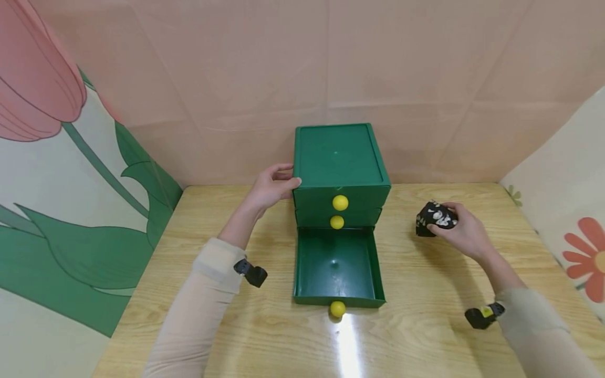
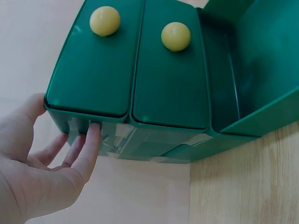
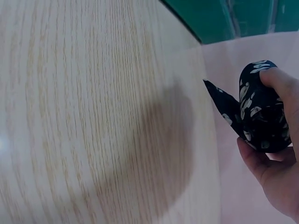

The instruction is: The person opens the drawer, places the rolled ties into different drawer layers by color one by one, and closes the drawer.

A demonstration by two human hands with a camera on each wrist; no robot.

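Left hand (image 1: 273, 185) flat, steadying the green plastic three-drawer cabinet (image 1: 337, 157), right hand (image 1: 465, 231) pinching the black white-patterned cloth bundle (image 1: 435, 218) — carry it level to the open bottom drawer (image 1: 335, 265) at centre frame.

A: Counting now; one green drawer cabinet (image 1: 338, 157) on the one wooden table (image 1: 425, 325); three drawers in it, and one of them, the bottom drawer (image 1: 335, 268), stands pulled out.

B: Knobs?

A: Three yellow knobs; top knob (image 1: 340, 202), middle knob (image 1: 337, 222), bottom knob (image 1: 337, 308); one per drawer.

B: Anything soft?

A: One black patterned cloth bundle (image 1: 436, 218); just the one.

B: Hands?

A: Two; left hand (image 1: 271, 186), right hand (image 1: 465, 231); and two small black wrist devices, one on each forearm.
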